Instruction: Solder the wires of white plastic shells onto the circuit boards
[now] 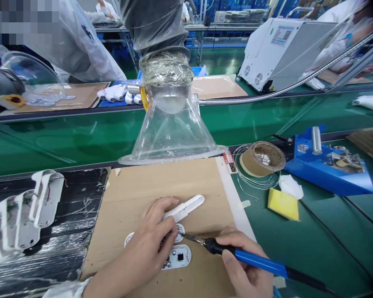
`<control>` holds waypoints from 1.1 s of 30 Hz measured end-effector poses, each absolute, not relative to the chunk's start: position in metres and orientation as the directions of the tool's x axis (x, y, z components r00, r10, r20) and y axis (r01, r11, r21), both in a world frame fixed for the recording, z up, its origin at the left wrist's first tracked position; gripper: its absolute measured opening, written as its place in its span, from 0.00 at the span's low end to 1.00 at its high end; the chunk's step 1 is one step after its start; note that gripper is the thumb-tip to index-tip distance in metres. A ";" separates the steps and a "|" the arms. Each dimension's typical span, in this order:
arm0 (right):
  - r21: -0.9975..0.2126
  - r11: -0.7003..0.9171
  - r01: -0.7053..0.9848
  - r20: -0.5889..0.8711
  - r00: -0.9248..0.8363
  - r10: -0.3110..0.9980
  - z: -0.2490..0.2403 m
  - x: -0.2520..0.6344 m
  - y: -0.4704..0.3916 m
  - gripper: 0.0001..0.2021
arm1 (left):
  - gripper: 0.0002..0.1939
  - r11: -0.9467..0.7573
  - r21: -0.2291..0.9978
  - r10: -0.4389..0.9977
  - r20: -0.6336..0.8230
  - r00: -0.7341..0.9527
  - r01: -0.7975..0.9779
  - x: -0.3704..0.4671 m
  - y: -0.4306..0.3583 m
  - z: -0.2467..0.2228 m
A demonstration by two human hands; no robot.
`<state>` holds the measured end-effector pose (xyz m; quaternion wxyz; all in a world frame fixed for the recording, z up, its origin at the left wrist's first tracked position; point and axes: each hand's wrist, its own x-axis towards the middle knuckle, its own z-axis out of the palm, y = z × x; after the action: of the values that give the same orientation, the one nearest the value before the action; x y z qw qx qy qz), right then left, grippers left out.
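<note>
While right hand (251,276) grips soldering iron (257,261) | circuit board (180,228) partly beneath left hand (155,236), grip unclear

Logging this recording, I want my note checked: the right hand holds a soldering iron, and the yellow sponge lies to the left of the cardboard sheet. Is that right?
Not quite: the head view shows the yellow sponge to the right of the cardboard sheet. The right hand does hold a soldering iron.

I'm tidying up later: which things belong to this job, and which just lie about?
Likely the job's: soldering iron in right hand; circuit board partly under left hand; white strip; yellow sponge.
Apparently lying about: crumpled white wad; cardboard, far right.
</note>
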<state>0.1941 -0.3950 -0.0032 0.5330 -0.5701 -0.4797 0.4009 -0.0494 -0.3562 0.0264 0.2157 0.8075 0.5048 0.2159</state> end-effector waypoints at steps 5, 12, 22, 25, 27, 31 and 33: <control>-0.990 0.040 0.136 0.069 0.217 0.974 -0.001 0.196 -0.394 0.13 | 0.11 -0.401 0.558 0.907 0.131 0.400 0.727 -0.051 -0.356 0.025; -0.997 0.031 0.072 0.048 0.245 0.968 -0.002 0.202 -0.394 0.12 | 0.12 -0.391 0.568 0.912 0.135 0.387 0.724 -0.050 -0.356 0.026; -0.997 0.065 0.040 0.071 0.177 0.982 -0.002 0.206 -0.394 0.10 | 0.12 -0.370 0.616 0.901 0.056 0.430 0.696 -0.057 -0.357 0.030; -0.993 0.092 0.076 0.105 0.189 0.976 -0.003 0.204 -0.394 0.09 | 0.12 -0.396 0.601 0.891 0.068 0.449 0.695 -0.057 -0.357 0.031; -0.990 0.101 0.100 0.119 0.197 0.973 -0.004 0.202 -0.394 0.10 | 0.12 -0.419 0.588 0.885 0.092 0.457 0.692 -0.056 -0.356 0.031; -0.988 0.093 0.122 0.116 0.200 0.973 -0.005 0.198 -0.395 0.12 | 0.12 -0.446 0.569 0.877 0.124 0.464 0.691 -0.054 -0.355 0.029; -0.988 0.092 0.124 0.117 0.209 0.971 -0.005 0.197 -0.396 0.11 | 0.12 -0.451 0.565 0.875 0.128 0.466 0.691 -0.054 -0.355 0.028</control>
<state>0.1969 -0.3955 -0.0045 0.5477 -0.5517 -0.4963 0.3865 -0.0538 -0.3554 0.0285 0.2236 0.8265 0.4739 0.2057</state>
